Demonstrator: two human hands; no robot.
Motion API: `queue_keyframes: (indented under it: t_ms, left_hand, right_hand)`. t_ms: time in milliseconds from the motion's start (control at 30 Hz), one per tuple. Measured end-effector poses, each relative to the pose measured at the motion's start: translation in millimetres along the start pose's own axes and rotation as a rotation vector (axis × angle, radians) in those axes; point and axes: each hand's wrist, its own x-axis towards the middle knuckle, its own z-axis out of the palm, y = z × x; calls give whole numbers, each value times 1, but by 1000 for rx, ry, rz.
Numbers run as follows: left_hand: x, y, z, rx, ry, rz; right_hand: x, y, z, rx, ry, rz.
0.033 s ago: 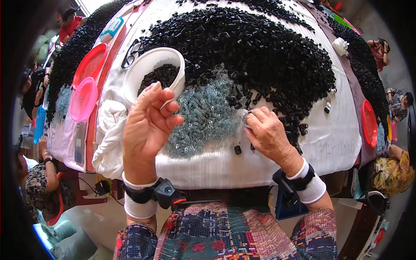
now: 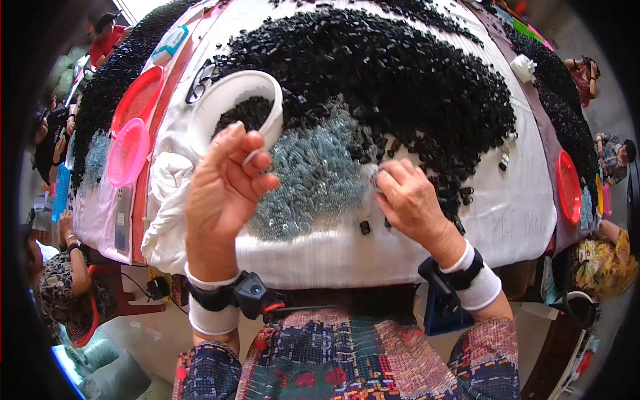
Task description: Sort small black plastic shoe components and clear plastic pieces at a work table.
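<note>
My left hand (image 2: pixel 223 183) is raised in front of the white bucket (image 2: pixel 272 127), palm turned inward, fingers loosely curled and apart. A pale sliver shows between its fingers; I cannot make out what it is. My right hand (image 2: pixel 412 200) is closed, its fingertips pinched at a blurred silvery clump of small springs (image 2: pixel 369 173). Between the hands lies a heap of small bluish metal springs (image 2: pixel 303 180). Beyond it spreads a large pile of small black tube-like parts (image 2: pixel 393 80), and more of them lie inside the bucket.
Left of the bucket lie a crumpled white cloth (image 2: pixel 167 213), eyeglasses (image 2: pixel 201 81), a pink basket (image 2: pixel 130 153), a red basket (image 2: pixel 138 100) and a phone (image 2: pixel 123 220). Another red basket (image 2: pixel 568 187) stands at right. Other people (image 2: pixel 603 263) sit along neighbouring tables.
Both hands have shifted very slightly, the left one a little to the left. Otherwise the scene looks the same, only blurrier.
</note>
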Motion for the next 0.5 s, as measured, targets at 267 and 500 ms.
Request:
queue_keyframes:
  t_ms: [267,500]
  left_hand:
    - [-2,15,-8,10,-230,-64]
    - [-7,-9,-14,142,-166,-134]
  right_hand:
    - [7,16,12,-68,-47,-25]
    - [5,21,17,-79,-64,13]
